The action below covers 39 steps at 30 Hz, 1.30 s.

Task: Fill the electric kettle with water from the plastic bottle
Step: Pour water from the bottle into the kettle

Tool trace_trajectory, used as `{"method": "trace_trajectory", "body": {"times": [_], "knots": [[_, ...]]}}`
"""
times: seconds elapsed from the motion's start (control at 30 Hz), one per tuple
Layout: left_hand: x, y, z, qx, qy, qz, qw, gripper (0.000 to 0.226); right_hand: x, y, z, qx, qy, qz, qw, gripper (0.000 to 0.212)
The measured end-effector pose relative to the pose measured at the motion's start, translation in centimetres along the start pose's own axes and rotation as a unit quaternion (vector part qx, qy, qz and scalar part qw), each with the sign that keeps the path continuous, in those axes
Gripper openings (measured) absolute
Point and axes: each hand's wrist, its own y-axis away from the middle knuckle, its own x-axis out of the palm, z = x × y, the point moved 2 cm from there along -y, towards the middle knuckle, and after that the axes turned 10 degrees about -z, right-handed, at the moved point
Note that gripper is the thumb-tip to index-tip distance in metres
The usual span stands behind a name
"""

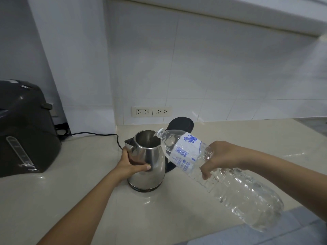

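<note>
Dark appliance (23,128) cut off at left edge; kettle (148,156) handle mostly hidden behind bottle (203,167).

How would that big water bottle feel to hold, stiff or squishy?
Probably squishy: the plastic bottle has thin, crinkled clear walls under the right hand. Likely heavy and bottom-weighted, since it looks mostly full. Tilted over the kettle, its water would slosh.

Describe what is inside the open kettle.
Inside the kettle, bare shiny steel wall shows below the bottle mouth. The bottom and any water level are hidden by the rim.
</note>
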Motion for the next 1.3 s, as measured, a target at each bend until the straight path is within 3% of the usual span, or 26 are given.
{"method": "trace_trajectory", "body": {"times": [0.1,0.27,0.5,0.97,1.03,1.17,1.3], "knots": [[-0.01,-0.01,0.02,0.002,0.001,-0.002,1.0,0.128,-0.09,0.02,0.04,-0.003,0.002,0.004,1.0,0.047],[-0.07,0.16,-0.14,0.0,0.003,0.005,1.0,0.139,0.03,0.02,-0.07,0.002,0.004,0.001,1.0,0.034],[0.04,0.16,-0.13,-0.002,0.005,-0.001,1.0,0.125,0.19,-0.01,-0.14,0.003,0.0,0.005,1.0,0.035],[0.0,0.13,-0.17,-0.002,0.005,-0.001,1.0,0.126,0.36,-0.13,0.1,0.007,-0.013,0.003,1.0,0.035],[-0.01,0.17,-0.2,0.0,0.004,-0.003,1.0,0.127,0.49,-0.16,0.09,0.009,-0.017,-0.001,1.0,0.039],[0.01,0.21,-0.24,0.002,0.005,0.0,1.0,0.125,0.73,-0.48,-0.05,0.01,-0.019,-0.017,1.0,0.07],[0.03,0.26,-0.3,0.003,0.012,0.0,1.0,0.124,0.75,-0.33,0.04,0.005,-0.043,-0.036,0.998,0.059]]}}
